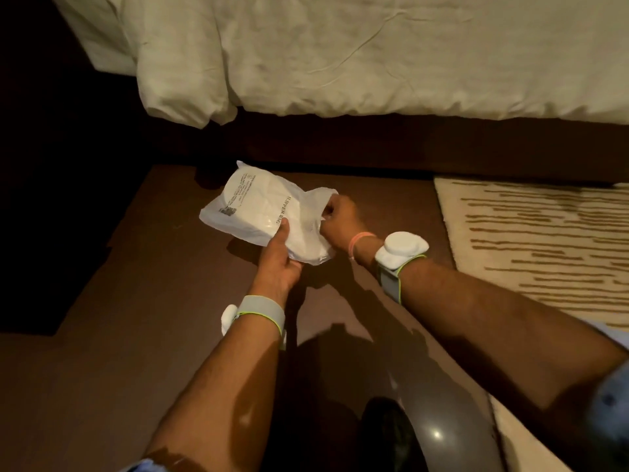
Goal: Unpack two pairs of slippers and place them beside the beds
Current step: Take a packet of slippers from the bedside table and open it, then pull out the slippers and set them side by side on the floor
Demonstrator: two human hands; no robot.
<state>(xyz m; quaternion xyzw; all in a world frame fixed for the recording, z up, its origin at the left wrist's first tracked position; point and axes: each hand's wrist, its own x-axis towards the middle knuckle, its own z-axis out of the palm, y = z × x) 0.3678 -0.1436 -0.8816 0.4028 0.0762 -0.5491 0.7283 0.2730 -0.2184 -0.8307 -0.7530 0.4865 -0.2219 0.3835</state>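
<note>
Head view. Landmark: bed [374,52], white duvet hanging over a dark wooden base, across the top of frame. Slipper bag [262,216], white translucent plastic printed "SLIPPER BAG", held just in front of the bed base, above the dark brown floor [112,369]; pale rounded slipper shapes show through the plastic, count unclear. Left hand [277,264] clamps the bag's near edge, thumb pressed on top beside the printed words, fingers tucked under. Right hand [337,216] closed in a pinch on the bag's crumpled right end; whether that end is open, cannot tell. Both wrists wear grey straps with yellow-green edging, each carrying a white puck-like device [403,248]; a pink band [360,238] sits on the right wrist between hand and strap. Cream rug with brown dashes [544,240] lies on the floor to the right of the bag, its far edge near the bed base. Dark glossy rounded object [435,424] at bottom of frame, well away from the bed; identity unclear.
</note>
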